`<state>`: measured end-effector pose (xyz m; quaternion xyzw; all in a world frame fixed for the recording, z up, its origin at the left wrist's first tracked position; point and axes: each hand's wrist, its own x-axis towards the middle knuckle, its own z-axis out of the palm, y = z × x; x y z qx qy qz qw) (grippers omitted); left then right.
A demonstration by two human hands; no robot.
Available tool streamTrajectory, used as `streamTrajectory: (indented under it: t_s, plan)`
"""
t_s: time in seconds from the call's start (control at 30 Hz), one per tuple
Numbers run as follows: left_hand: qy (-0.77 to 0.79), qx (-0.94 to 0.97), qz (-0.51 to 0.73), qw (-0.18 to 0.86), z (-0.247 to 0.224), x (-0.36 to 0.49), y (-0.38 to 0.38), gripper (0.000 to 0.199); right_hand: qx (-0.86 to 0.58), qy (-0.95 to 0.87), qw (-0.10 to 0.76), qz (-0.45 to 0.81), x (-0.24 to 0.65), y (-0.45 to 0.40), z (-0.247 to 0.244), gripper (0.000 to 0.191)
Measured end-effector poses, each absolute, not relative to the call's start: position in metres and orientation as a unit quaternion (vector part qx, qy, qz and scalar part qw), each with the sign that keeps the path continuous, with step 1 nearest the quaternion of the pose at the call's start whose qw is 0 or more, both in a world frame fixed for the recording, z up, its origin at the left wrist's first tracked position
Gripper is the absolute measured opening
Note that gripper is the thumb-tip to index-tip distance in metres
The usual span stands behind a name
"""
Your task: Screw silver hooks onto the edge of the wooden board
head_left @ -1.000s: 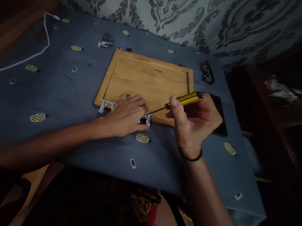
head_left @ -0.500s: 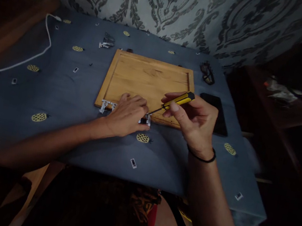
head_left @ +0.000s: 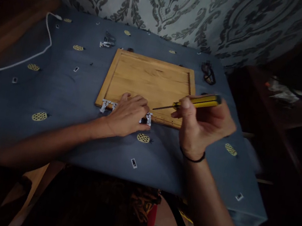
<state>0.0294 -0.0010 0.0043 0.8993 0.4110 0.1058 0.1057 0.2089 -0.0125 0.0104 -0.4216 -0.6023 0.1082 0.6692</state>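
A wooden cabinet door panel (head_left: 151, 80) with a raised border lies flat on the cloth-covered table. Along its near edge my left hand (head_left: 126, 116) is bent over a metal hinge (head_left: 149, 119), thumb in front and fingers on the wood; part of the hinge is hidden beneath it. More silvery hinge metal (head_left: 104, 105) shows at the panel's near left corner. My right hand (head_left: 205, 124) grips a yellow and black screwdriver (head_left: 204, 102). Its thin shaft points left, the tip just above and apart from the hinge.
Loose metal hinge pieces (head_left: 107, 44) lie beyond the panel's far left corner. A white cable (head_left: 46, 32) runs along the left. Dark glasses (head_left: 208, 74) sit at the back right. Patterned fabric (head_left: 169, 7) hangs behind the blue tablecloth (head_left: 86, 82).
My right hand has swung the screwdriver up and to the right, its tip coming off the hinge. The left hand stays where it was on the panel's near edge.
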Motion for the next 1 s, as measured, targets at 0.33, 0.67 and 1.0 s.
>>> streamTrajectory:
  t_s: [0.33,0.67,1.0]
  plan:
    - [0.408,0.902,0.105,0.099,0.005,0.029,-0.002,0.034,-0.454,-0.604,0.637,0.152,0.207,-0.012,0.016,0.035]
    - [0.408,0.901,0.102,0.109,0.004,0.029,-0.001,0.036,-0.478,-0.622,0.598,0.166,0.209,-0.009,0.008,0.039]
    - [0.407,0.901,0.113,0.098,0.001,0.029,-0.001,0.032,-0.455,-0.649,0.59,0.156,0.214,-0.003,0.007,0.038]
